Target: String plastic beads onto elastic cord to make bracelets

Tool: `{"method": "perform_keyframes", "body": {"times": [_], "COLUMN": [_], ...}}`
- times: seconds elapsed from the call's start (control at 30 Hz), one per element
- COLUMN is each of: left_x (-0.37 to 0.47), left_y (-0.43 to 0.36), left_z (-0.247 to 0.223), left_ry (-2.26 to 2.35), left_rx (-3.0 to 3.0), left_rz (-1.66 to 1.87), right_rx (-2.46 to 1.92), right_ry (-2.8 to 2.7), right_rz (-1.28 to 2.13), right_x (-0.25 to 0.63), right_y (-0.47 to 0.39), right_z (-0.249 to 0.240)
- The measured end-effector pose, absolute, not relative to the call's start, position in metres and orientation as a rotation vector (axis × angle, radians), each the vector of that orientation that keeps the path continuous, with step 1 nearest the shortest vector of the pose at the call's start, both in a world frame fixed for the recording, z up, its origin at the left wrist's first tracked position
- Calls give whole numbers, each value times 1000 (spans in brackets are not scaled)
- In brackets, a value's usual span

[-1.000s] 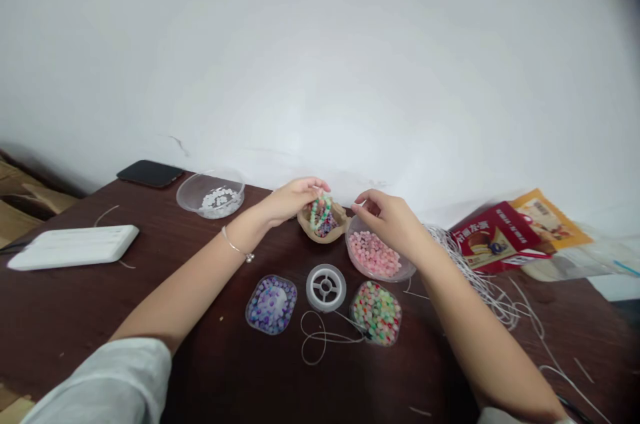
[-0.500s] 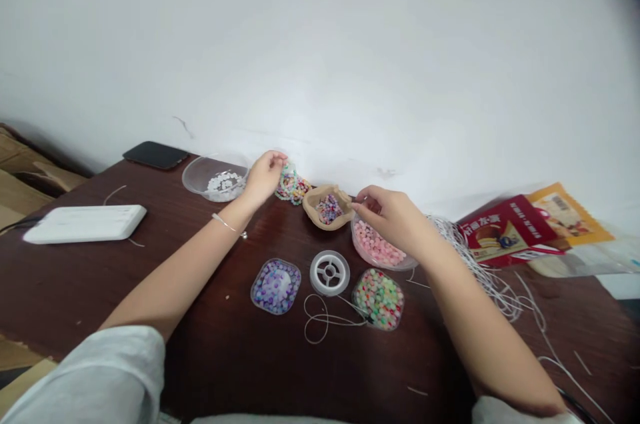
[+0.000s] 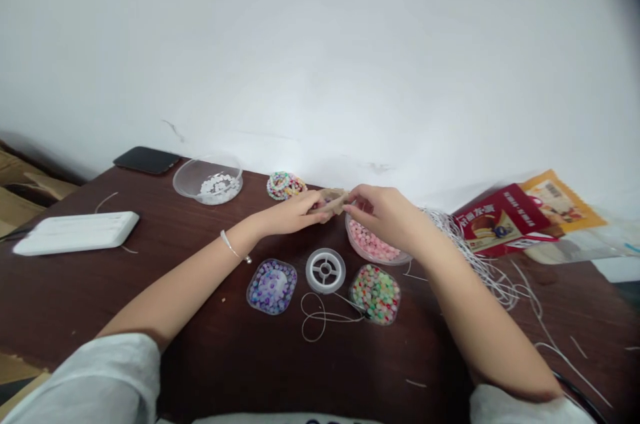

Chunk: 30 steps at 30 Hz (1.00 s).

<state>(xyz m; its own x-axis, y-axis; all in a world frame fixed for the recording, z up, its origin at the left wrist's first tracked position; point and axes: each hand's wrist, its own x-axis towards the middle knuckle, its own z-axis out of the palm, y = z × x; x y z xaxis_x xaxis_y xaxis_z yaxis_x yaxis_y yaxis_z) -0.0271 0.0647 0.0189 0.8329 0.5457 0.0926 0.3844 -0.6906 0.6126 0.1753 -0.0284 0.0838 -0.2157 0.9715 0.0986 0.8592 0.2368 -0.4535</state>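
A small tan bowl (image 3: 336,203) is between my two hands near the wall, tilted, its contents mostly hidden. My left hand (image 3: 303,211) grips its left side with fingers and thumb. At its right edge, my right hand (image 3: 383,207) has its thumb and fingertips pressed on the rim. Beaded bracelets (image 3: 285,185) lie in a pile behind my left hand. Under my right hand stands a round clear tub of pink beads (image 3: 373,243). Closer to me are a box of purple beads (image 3: 272,286), a white spool (image 3: 325,271) and a box of red and green beads (image 3: 375,294).
A clear tub with white beads (image 3: 219,188), a black phone (image 3: 146,160) and a white power strip (image 3: 77,232) are at the left. White cords (image 3: 493,277) and snack packets (image 3: 505,221) lie at the right. A thin cord (image 3: 314,317) loops before the spool. The wall borders the table.
My left hand has moved right and down from the bracelets, which now lie flat, and taken hold of the bowl. The bowl is now tilted. The view has shifted slightly.
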Motion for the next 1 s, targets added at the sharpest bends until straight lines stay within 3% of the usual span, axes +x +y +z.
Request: {"method": "perform_keyframes", "body": {"times": [0.23,0.47,0.67,1.0], "left_x": [-20,-15,-27,-43], "left_y": [56,54,53,-40], "left_z": [20,17,40,56], "left_ry": [770,813,564,274], "left_rx": [2309,1327,1008,689], "left_rz": [561,784,795,664], "right_rx": [-1687,-1629,-1431,-1076], "right_ry": [-2196,-2183,-1871,-1371], "right_rz": [415,471,695,1324], "right_x": [173,176,172,120], "right_y": [-25,-23,-23,-99], "right_z": [78,76,74,36]}}
